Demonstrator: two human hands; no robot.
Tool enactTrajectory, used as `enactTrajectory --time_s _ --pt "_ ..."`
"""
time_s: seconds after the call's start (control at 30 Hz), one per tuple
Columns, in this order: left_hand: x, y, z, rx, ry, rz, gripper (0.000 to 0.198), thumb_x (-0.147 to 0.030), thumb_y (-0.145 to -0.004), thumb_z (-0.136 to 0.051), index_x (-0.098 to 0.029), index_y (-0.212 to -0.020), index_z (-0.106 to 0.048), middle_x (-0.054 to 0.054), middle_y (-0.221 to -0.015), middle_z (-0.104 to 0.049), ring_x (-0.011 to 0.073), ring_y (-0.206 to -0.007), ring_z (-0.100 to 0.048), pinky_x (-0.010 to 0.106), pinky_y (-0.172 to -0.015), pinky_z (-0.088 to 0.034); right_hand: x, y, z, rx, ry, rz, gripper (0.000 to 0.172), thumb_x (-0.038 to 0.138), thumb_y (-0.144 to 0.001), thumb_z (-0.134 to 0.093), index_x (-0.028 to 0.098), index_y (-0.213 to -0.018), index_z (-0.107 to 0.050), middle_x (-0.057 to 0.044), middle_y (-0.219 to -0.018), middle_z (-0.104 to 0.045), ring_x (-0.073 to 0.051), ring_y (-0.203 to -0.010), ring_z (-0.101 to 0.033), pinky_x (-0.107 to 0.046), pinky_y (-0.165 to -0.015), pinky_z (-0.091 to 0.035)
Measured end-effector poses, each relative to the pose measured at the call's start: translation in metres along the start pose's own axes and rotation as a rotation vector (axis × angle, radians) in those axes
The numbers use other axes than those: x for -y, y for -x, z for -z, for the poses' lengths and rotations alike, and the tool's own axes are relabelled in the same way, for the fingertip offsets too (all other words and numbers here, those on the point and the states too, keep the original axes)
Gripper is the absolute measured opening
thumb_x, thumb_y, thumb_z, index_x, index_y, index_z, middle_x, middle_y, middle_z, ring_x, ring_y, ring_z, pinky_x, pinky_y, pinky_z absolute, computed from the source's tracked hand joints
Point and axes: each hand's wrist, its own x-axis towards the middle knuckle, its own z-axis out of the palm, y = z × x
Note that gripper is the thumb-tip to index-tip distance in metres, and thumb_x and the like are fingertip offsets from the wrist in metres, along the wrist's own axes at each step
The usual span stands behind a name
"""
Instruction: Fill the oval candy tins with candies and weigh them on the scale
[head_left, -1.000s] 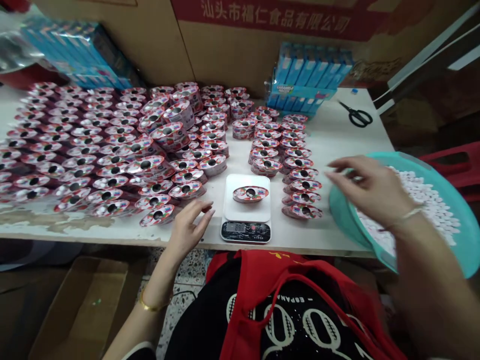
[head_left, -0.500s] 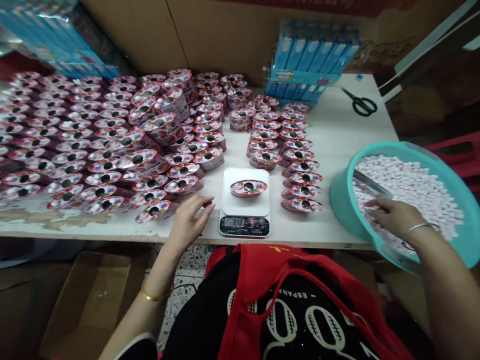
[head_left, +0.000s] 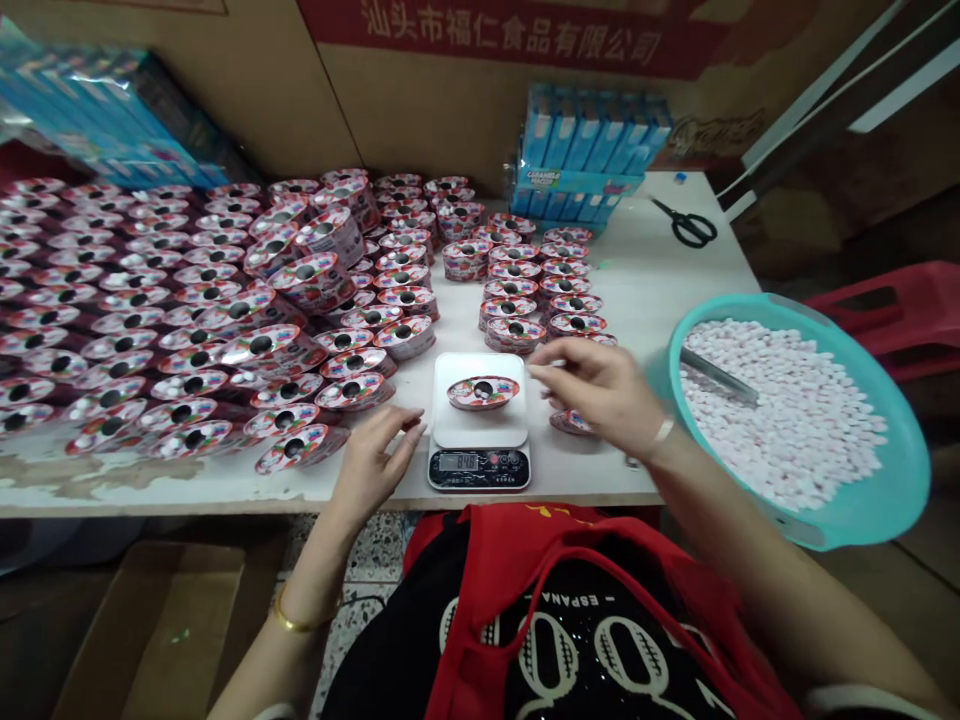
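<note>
Red-and-silver cup (head_left: 482,392) sits dead centre on the white scale (head_left: 478,432) at the table's (head_left: 660,290) front edge. Right hand (head_left: 604,392) hovers just right of it, fingertips pinched shut, though on what I can't tell. Left hand (head_left: 373,457) rests slack and open just left of the scale. Teal basin (head_left: 889,505) of candies (head_left: 787,410) overhangs the right front corner.

Oval container (head_left: 483,392): shallow, with a red-and-silver printed top and a round dark hole at its centre. It lies flat, long axis crosswise, in the middle of the scale's platform.

Digital kitchen scale (head_left: 480,432): white square platform with rounded corners. The black front panel has a lit grey display, digits too small to read. It sits upright at the near edge of the white table (head_left: 660,290).
</note>
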Motion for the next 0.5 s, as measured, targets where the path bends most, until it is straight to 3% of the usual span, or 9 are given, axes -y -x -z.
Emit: enactTrajectory --time_s 0.07,0.17,0.33,0.5 --pt "-0.001 0.003 -0.001 0.000 0.005 0.004 0.017 -0.026 -0.090 -0.053 -0.019 -0.102 -0.062 0.006 -0.093 -0.067 0.0152 -0.089 -0.063 0.027 -0.081 -0.050 0.000 -0.016 -0.025 0.075 0.098 0.133 0.013 0.025 -0.085 -0.058 0.015 -0.082 -0.065 -0.001 -0.076 -0.062 -0.011 -0.069 -0.055 -0.026 -0.066 -0.044" --pt "0.000 0.010 -0.002 -0.001 0.015 0.030 0.017 -0.027 -0.090 -0.053 -0.019 -0.102 -0.062 0.005 -0.093 -0.067 0.0150 -0.088 -0.063 0.027 -0.080 -0.050 -0.007 -0.029 -0.043 0.135 0.283 0.248 0.011 0.015 -0.086 -0.055 0.014 -0.080 -0.064 -0.003 -0.081 -0.063 -0.013 -0.080 -0.056 -0.028 -0.076 -0.043" --pt "0.002 0.015 -0.004 -0.005 0.034 0.058 0.018 -0.028 -0.091 -0.052 -0.019 -0.102 -0.062 0.006 -0.092 -0.068 0.0155 -0.087 -0.063 0.028 -0.079 -0.050 -0.013 -0.030 -0.047 0.152 0.398 0.335 0.015 0.013 -0.090 -0.050 0.013 -0.083 -0.064 -0.006 -0.085 -0.063 -0.014 -0.083 -0.057 -0.029 -0.079 -0.043" --pt "0.001 0.009 -0.004 -0.016 0.046 0.056 0.018 -0.027 -0.091 -0.053 -0.018 -0.102 -0.063 0.006 -0.091 -0.067 0.0148 -0.086 -0.063 0.027 -0.078 -0.049 -0.012 -0.026 -0.044 0.137 0.331 0.317 0.013 0.012 -0.087 -0.054 0.015 -0.080 -0.065 -0.006 -0.081 -0.064 -0.015 -0.080 -0.058 -0.030 -0.076 -0.044"
